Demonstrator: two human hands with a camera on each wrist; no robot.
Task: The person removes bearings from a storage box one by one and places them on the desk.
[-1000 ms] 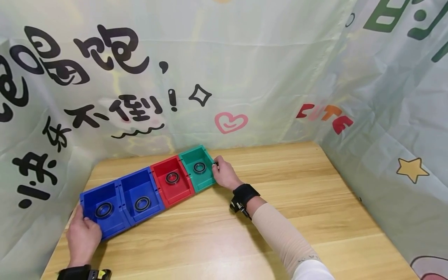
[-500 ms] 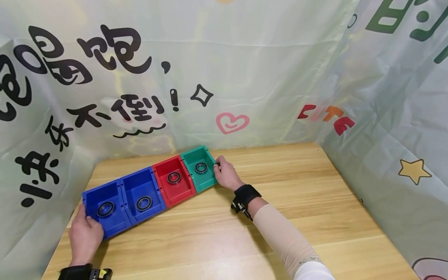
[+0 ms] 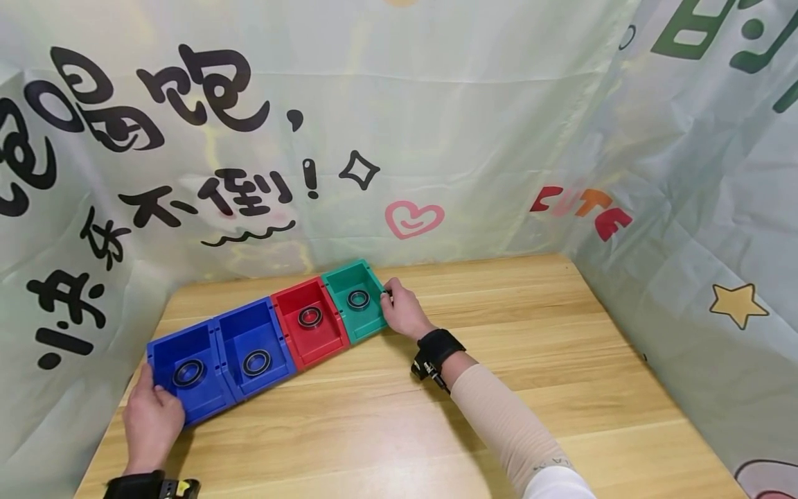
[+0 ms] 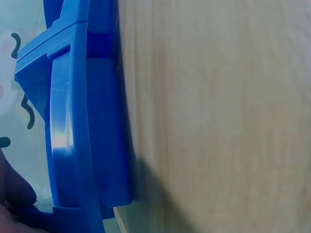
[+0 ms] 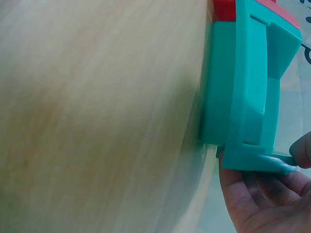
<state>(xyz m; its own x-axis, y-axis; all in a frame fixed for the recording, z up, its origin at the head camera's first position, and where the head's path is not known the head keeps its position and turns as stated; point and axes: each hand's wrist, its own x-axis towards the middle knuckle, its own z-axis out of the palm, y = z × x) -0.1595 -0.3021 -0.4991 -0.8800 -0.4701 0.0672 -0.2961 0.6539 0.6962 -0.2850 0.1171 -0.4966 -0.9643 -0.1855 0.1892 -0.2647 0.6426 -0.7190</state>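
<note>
A joined row of plastic bins slants across the table: two blue bins [image 3: 252, 326], a red bin [image 3: 314, 350] and a green bin [image 3: 368, 326]. Each bin has one black-rimmed ring, like a ball bearing [image 3: 188, 373], lying on its floor. My left hand [image 3: 152, 423] grips the outer end of the leftmost blue bin, thumb over the rim. At the other end, my right hand [image 3: 405, 312] grips the green bin's outer wall. In the right wrist view its fingers [image 5: 238, 199] curl under the rim with the thumb above.
The wooden table [image 3: 499, 333] extends to the right and front of the bins. Behind it hangs a pale printed cloth [image 3: 486, 125], close to the green bin's far corner. Another cloth side [image 3: 686, 229] rises along the table's right edge.
The whole scene has shifted slightly to the right in the head view since a second ago. Both hands keep their grip, and the bins and rings stay as they were.
</note>
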